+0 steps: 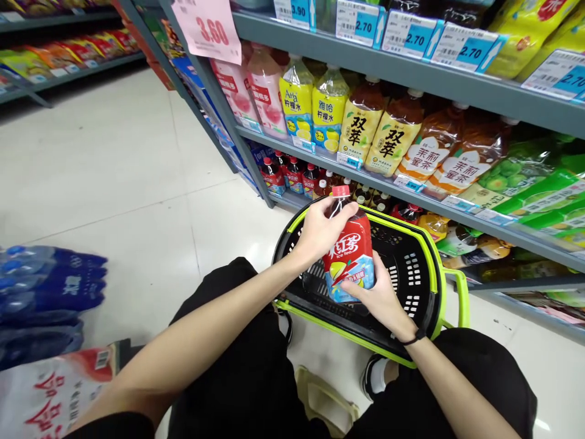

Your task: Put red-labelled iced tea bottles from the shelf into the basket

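Observation:
I hold a large bottle of iced tea (350, 253) with a red and blue label and a red cap, upright, over a black shopping basket with lime green trim (423, 268). My left hand (320, 230) grips the bottle's neck and shoulder from the left. My right hand (377, 296) cups its lower part from the right and wears a black wristband. The bottle's base is inside the basket's opening. The basket stands on the floor between my knees, close to the drinks shelf.
Grey shelves (411, 73) to the right carry rows of large drink bottles with price tags; small red-capped bottles (292, 174) fill the bottom shelf. Blue packs of water bottles (46, 292) and a white sack (50, 390) lie at left. White tiled floor (114, 158) stretches behind.

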A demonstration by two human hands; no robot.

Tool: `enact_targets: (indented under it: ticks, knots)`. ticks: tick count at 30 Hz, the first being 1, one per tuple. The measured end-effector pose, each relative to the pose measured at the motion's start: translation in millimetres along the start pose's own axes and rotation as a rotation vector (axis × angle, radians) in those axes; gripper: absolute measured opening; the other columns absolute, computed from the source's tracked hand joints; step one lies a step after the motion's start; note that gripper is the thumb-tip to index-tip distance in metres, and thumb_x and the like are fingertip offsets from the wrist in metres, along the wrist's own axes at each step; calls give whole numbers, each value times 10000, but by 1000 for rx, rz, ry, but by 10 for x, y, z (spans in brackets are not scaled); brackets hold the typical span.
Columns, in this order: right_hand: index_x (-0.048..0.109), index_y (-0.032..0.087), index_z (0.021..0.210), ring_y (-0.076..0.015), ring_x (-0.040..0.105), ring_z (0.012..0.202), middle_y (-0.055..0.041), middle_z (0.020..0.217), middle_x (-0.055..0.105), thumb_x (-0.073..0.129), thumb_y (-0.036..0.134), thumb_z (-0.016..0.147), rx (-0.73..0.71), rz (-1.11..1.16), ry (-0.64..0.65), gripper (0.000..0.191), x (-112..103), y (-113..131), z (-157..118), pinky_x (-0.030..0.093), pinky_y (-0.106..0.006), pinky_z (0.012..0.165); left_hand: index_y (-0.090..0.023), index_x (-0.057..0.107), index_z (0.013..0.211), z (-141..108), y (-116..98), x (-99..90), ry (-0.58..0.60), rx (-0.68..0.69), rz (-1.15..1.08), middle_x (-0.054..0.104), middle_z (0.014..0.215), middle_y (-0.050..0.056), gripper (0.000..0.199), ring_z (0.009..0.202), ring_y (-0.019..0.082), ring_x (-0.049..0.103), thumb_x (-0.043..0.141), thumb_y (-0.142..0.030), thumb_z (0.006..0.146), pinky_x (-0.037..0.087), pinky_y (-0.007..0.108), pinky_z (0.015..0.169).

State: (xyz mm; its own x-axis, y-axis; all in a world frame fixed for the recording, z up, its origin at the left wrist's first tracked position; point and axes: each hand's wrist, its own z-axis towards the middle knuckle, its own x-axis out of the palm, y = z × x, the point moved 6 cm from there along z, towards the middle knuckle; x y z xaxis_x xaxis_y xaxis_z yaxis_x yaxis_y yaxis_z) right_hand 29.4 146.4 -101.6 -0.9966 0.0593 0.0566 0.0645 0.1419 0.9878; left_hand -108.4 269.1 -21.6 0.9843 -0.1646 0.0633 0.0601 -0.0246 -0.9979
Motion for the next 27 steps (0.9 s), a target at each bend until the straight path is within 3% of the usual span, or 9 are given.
enact_targets:
  ticks: [2,5,9,12,14,17,20,23,27]
  knots:
    - [580,246,1343,-222,761,896,-62,1173,772,974,435,729,39,58,-22,754,-23,-20,7,654,-319,733,-154,748,1000,-5,17,33,95,-12,-27,766,932,68,435,755,173,677,810,-559,852,505,267,674]
    - [634,224,1203,-203,760,785,-59,1062,787,988,504,693,67,168,-38,681,-110,4,-5,643,-282,625,-162,768,1106,-4,-34,106,277,48,-192,791,1119,99,485,928,210,743,754,-603,906,563,303,855]
    - [609,227,1144,-200,681,511,-69,908,784,926,729,671,181,293,59,759,-129,-100,-107,466,-262,326,-164,765,1131,-5,-63,179,343,82,-369,768,1284,130,477,1156,270,733,746,-582,901,548,365,1039]
    - [607,237,1195,-256,754,628,-97,992,800,870,793,705,216,357,100,787,-84,-220,-189,545,-307,390,-161,744,1131,-61,-67,275,418,47,-441,782,1245,141,447,1151,289,744,742,-547,906,558,400,1042]
    - [618,243,1218,-281,801,810,-97,1076,805,869,785,719,205,358,86,779,-71,-253,-209,661,-362,592,-153,734,1114,-99,-80,317,466,57,-444,793,1205,145,424,1117,292,755,733,-524,910,565,406,1028]
    - [630,242,1204,-283,805,968,-77,1105,808,914,756,673,184,292,95,792,-49,-200,-208,686,-394,834,-146,736,1094,-110,-48,323,470,81,-402,797,1188,143,410,1084,288,761,729,-504,894,570,391,1007]
    - [618,227,1186,-253,792,774,-66,1015,806,927,755,639,189,222,152,820,4,-91,-217,670,-346,634,-141,751,1090,-101,46,320,459,42,-401,798,1159,143,430,1105,290,751,703,-519,889,559,391,1037]
    - [602,221,1143,-186,680,515,-42,873,783,902,743,691,216,216,187,753,68,-27,-243,553,-281,403,-148,761,1066,-107,115,313,436,-15,-419,799,1136,134,411,1113,281,749,686,-513,893,551,383,1057]
    - [613,223,1060,-154,636,474,-25,791,759,891,687,753,208,212,167,622,109,-16,-261,530,-247,383,-160,759,1042,-132,133,291,396,-64,-399,799,1109,135,420,1075,289,757,668,-536,877,594,380,946]
